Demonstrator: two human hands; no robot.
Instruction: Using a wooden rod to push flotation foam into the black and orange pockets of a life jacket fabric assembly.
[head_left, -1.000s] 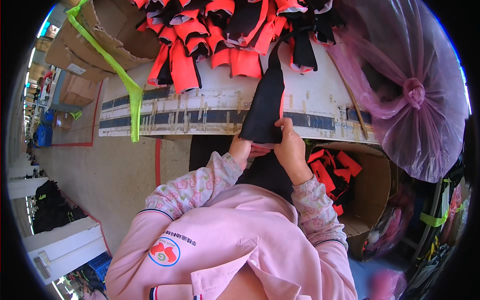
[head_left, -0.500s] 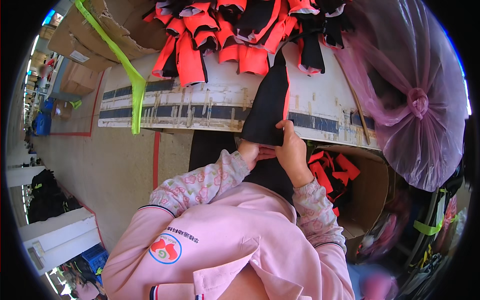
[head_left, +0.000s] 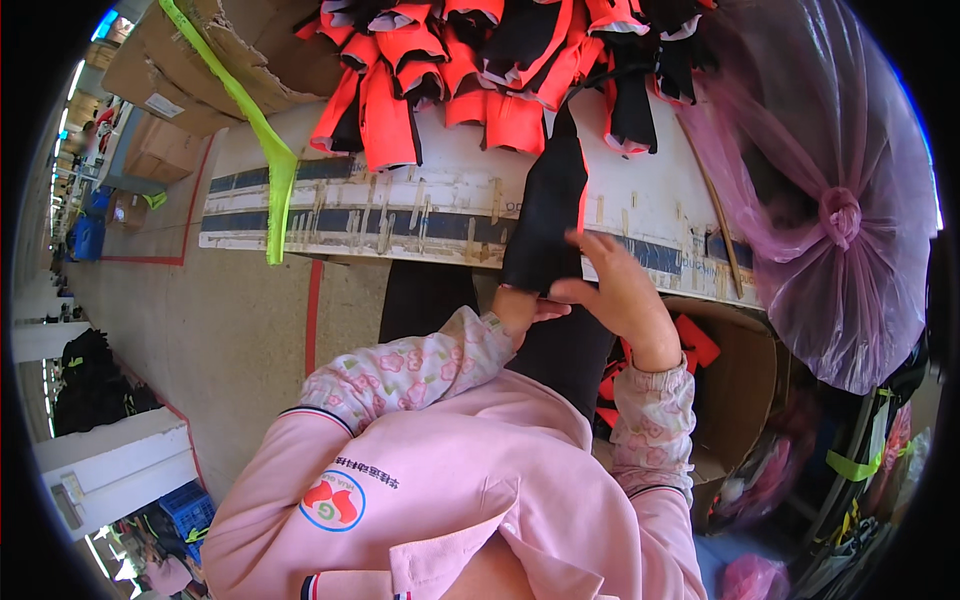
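A long black fabric piece with an orange-red edge [head_left: 545, 215] hangs over the table's near edge, its narrow end running up toward the pile. My left hand [head_left: 520, 309] is at its lower end, partly hidden by the cloth, closed on that edge with some fingertips showing below it. Beside the piece's right edge, my right hand [head_left: 628, 295] is open, fingers apart and thumb pointing left, holding nothing. Farther back lies a heap of similar orange-red and black fabric pieces [head_left: 388, 118].
The white table [head_left: 450, 165] carries worn tape strips. A neon-yellow strip [head_left: 279, 190] hangs over its left part, near a torn cardboard box [head_left: 190, 75]. On the right are a knotted pink plastic bag [head_left: 840, 290], a thin stick [head_left: 722, 220] and a carton [head_left: 735, 395] holding orange-red pieces.
My right hand has let go of the fabric's lower right corner, opened and moved right. My left hand and the piece's lower end have shifted slightly right.
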